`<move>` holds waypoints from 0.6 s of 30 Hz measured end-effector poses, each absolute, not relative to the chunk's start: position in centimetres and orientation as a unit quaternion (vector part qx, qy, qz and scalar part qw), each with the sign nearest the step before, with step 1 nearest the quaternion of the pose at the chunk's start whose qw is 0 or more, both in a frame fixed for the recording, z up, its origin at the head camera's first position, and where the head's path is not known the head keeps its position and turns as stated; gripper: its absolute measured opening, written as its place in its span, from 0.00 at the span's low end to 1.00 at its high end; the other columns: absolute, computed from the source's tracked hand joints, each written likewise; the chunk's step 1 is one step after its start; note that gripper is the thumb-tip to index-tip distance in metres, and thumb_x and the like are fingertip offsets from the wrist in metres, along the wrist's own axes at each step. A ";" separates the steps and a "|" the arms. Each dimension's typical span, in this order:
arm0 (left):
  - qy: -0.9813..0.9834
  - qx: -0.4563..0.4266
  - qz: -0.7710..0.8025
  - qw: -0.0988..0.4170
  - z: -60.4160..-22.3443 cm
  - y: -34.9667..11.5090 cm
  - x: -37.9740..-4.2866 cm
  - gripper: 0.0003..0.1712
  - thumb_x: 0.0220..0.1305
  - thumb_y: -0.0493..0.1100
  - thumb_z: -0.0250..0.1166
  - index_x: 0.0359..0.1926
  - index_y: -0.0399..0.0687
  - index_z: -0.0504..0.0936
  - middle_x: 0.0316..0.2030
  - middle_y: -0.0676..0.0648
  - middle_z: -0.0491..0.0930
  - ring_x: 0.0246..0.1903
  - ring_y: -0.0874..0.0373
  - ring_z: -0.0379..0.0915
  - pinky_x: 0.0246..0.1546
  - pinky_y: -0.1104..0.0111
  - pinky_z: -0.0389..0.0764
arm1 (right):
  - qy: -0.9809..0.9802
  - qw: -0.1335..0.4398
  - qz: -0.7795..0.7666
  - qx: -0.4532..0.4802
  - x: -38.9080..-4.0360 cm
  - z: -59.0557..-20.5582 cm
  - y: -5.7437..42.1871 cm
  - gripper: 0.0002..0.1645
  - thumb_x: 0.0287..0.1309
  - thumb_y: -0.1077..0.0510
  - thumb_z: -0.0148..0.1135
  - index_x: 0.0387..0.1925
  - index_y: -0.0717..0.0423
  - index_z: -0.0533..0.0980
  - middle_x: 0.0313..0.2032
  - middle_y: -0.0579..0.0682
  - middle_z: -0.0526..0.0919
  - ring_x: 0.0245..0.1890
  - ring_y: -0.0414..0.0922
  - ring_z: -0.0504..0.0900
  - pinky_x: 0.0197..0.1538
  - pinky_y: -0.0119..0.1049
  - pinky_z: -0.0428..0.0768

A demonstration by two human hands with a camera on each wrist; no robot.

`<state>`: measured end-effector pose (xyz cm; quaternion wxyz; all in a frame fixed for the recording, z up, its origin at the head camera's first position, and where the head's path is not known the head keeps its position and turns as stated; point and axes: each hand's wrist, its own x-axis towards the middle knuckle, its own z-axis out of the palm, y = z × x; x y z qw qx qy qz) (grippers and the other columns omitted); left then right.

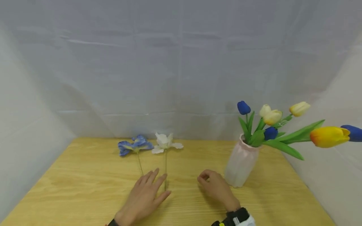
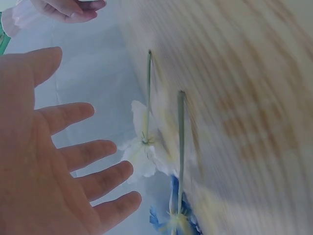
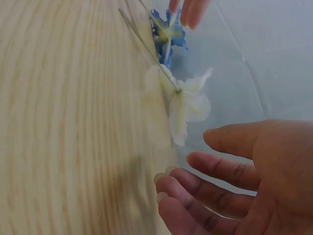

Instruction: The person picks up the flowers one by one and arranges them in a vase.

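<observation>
A blue flower [image 1: 136, 145] and a white flower [image 1: 164, 143] lie side by side toward the back of the wooden table, their thin stems pointing to the front. My left hand [image 1: 145, 194] is spread above the stems, fingers apart, holding nothing. In the left wrist view, both stems [image 2: 181, 147] show beyond the fingertips. My right hand [image 1: 216, 186] is over the table between the white flower and the vase, its fingers loosely curled with nothing in them. The pale pink vase [image 1: 241, 164] stands just right of that hand, full of tulips.
Blue, cream and yellow-orange tulips [image 1: 329, 137] lean out of the vase to the right, with long green leaves [image 1: 285, 149]. A grey-white sheet [image 1: 181, 69] hangs behind the wooden table [image 1: 70, 182], and pale sheets flank both sides.
</observation>
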<state>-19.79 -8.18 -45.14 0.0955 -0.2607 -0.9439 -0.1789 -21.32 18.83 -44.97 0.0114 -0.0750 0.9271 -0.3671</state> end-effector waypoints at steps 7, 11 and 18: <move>-0.948 -0.247 -0.175 0.097 -45.1 -9.3 -19.5 0.33 0.67 0.63 0.55 0.64 0.48 0.72 0.65 0.36 0.64 0.62 0.38 0.61 0.59 0.43 0.64 | 0.930 0.009 -0.360 -0.077 -22.0 -45.6 17.1 0.10 0.66 0.50 0.57 0.38 0.50 0.80 0.35 0.43 0.81 0.34 0.40 0.77 0.35 0.40 0.78; -0.952 -0.237 -0.174 0.090 -45.1 -10.0 -19.3 0.33 0.67 0.63 0.54 0.64 0.48 0.72 0.65 0.36 0.64 0.62 0.38 0.61 0.59 0.43 0.64 | 0.927 0.011 -0.368 -0.075 -22.4 -45.8 16.0 0.10 0.66 0.51 0.57 0.38 0.50 0.80 0.36 0.43 0.81 0.35 0.41 0.77 0.37 0.41 0.78; -0.956 -0.218 -0.171 0.096 -45.1 -11.0 -18.9 0.33 0.67 0.62 0.56 0.64 0.47 0.72 0.65 0.35 0.63 0.62 0.37 0.61 0.60 0.42 0.63 | 0.924 0.010 -0.378 -0.057 -23.1 -46.0 14.0 0.11 0.65 0.51 0.58 0.41 0.51 0.81 0.37 0.44 0.81 0.37 0.41 0.78 0.39 0.43 0.79</move>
